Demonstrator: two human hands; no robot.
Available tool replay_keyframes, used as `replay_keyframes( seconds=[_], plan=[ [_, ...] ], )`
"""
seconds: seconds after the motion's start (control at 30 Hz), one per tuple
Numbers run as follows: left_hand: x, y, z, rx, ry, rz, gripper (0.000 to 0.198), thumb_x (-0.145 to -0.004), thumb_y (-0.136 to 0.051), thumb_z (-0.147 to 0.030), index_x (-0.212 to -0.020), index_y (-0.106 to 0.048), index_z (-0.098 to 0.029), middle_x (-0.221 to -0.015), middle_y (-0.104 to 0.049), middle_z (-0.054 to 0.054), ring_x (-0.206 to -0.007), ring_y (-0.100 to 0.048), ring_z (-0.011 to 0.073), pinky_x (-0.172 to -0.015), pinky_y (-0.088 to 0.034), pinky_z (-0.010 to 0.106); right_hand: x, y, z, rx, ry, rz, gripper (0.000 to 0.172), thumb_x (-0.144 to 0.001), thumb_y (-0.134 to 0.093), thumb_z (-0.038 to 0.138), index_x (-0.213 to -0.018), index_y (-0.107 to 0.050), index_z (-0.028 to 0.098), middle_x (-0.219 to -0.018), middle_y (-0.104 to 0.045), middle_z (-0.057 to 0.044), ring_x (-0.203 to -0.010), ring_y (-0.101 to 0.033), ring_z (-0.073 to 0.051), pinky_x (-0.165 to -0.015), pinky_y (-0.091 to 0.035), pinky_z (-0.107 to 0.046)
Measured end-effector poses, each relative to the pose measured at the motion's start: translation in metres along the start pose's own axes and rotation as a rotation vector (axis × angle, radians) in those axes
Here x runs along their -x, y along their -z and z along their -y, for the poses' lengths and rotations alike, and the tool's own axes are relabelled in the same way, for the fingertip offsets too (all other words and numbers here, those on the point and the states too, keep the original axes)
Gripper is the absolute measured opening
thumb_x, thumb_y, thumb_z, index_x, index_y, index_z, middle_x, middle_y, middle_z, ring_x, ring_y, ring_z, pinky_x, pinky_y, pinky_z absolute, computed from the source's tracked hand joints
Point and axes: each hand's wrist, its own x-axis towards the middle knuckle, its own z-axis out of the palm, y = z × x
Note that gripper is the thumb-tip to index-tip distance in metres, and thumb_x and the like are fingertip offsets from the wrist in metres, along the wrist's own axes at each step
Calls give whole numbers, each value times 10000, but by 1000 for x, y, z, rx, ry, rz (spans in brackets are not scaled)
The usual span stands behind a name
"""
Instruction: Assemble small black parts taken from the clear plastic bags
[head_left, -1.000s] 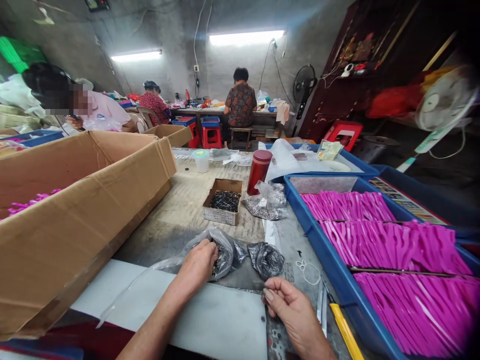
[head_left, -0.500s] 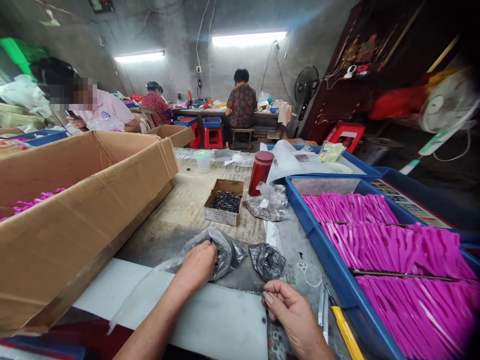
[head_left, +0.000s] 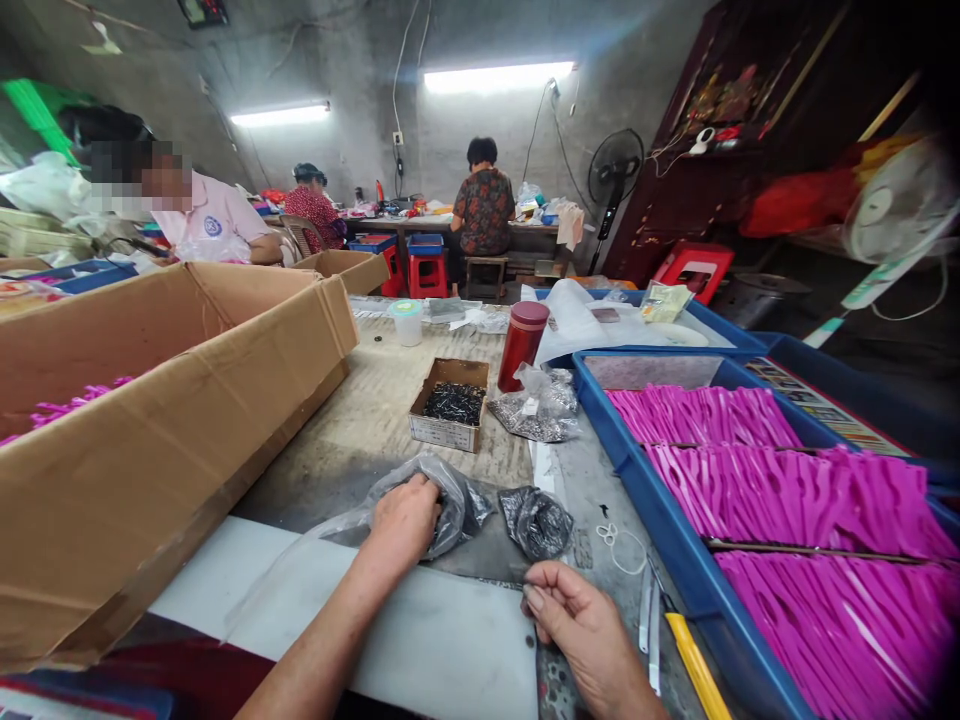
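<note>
My left hand [head_left: 406,520] reaches into the mouth of a clear plastic bag [head_left: 451,505] with dark contents; its fingertips are hidden inside. Beside it lies a smaller rolled-down plastic bag [head_left: 541,524], also dark within. Just below that bag, my right hand [head_left: 574,620] is pinched, thumb against forefinger, near the edge of a pale sheet [head_left: 465,625]. Whatever sits between those fingertips is too small to name. Farther back is a small cardboard box [head_left: 446,432] of little black parts.
A large cardboard box [head_left: 187,430] stands left. On the right, a blue tray [head_left: 637,480] holds rows of magenta plastic pieces [head_left: 787,490]. A yellow-handled tool [head_left: 697,665], a red flask [head_left: 523,345] and a bag of small metal parts [head_left: 536,410] lie around. Several people sit farther off.
My left hand has shifted slightly right and up within the bag's mouth. My right hand keeps its pinch nearly in place. The person at left has raised their upper body a little.
</note>
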Motion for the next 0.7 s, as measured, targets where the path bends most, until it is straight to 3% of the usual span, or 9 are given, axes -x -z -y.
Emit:
replay_keyframes(
  seconds=[0.27,0.53,0.7],
  plan=[
    [-6,-9,4,-34,-71,-99,187,-728,-400,-135,-808,-565,-170,-856,-622,83,-802,-577,204,-644,-392,261,-1,-2,0,3,4,11,202,-537,-652,309,-612,-565,143,-454,-455,64,-398,-377,-65,-394,-313,-185],
    [6,-4,9,82,-59,-239,177,-650,-400,-88,-610,-547,-178,-498,-518,-34,-499,-496,108,-493,-332,191,2,1,1,-47,-14,-19,181,-520,-665,261,-644,-606,142,-441,-458,69,-420,-396,-74,-412,-337,-184],
    [18,-1,10,225,-97,-325,175,-678,-394,-121,-646,-557,-176,-517,-514,-49,-476,-469,86,-492,-355,173,3,3,2,-69,-35,-38,227,-491,-687,266,-686,-650,156,-516,-555,34,-465,-452,-95,-467,-380,-210]
  ],
)
